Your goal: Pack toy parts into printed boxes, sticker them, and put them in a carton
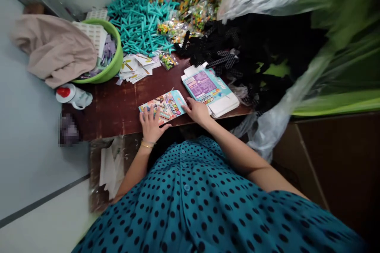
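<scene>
Printed box (pixel 166 107): flat near the front edge of the table (pixel 101 106), picture side up.
Left hand (pixel 151 126): fingers spread apart, laid on the printed box.
Right hand (pixel 196 110): at the box's right end; whether its fingers pinch it, cannot tell.
Stacked boxes (pixel 209 91): just right of the printed box.
</scene>
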`<action>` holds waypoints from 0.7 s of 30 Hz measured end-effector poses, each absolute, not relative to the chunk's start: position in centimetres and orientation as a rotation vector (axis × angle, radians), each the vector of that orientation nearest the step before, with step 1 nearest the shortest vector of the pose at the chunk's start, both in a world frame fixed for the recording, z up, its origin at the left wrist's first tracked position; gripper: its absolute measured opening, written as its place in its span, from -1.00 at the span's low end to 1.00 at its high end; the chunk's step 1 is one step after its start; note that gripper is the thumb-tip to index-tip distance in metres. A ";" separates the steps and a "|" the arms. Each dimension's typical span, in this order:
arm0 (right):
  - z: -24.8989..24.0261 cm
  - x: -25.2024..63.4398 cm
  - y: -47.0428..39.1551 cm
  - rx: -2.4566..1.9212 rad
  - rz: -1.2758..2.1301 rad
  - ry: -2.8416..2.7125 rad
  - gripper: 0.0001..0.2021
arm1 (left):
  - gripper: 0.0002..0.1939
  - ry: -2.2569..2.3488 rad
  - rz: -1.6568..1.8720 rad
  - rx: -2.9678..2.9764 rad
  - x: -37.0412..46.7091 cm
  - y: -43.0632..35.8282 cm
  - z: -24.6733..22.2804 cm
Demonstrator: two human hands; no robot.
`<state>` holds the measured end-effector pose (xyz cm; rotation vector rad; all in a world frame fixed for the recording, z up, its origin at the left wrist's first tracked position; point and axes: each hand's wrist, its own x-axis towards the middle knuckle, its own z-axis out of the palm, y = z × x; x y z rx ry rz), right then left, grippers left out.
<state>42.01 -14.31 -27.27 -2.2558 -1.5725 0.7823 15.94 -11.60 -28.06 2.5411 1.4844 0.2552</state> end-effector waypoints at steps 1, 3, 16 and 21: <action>-27.4 41.6 -13.9 -2.248 0.826 -1.521 -0.49 | -0.05 1.507 0.255 2.530 16.6 -12.3 -28.4; -27.5 41.4 -13.0 -2.185 0.972 -1.437 -0.55 | -0.12 1.541 0.306 2.503 16.1 -12.7 -29.0; -23.7 32.6 -16.0 -1.594 0.804 -1.854 -0.70 | -0.37 1.569 0.393 2.436 18.7 -13.5 -28.7; -25.2 38.0 -12.8 -1.455 0.868 -1.989 -0.81 | -0.45 1.566 0.770 2.273 13.2 -11.7 -26.8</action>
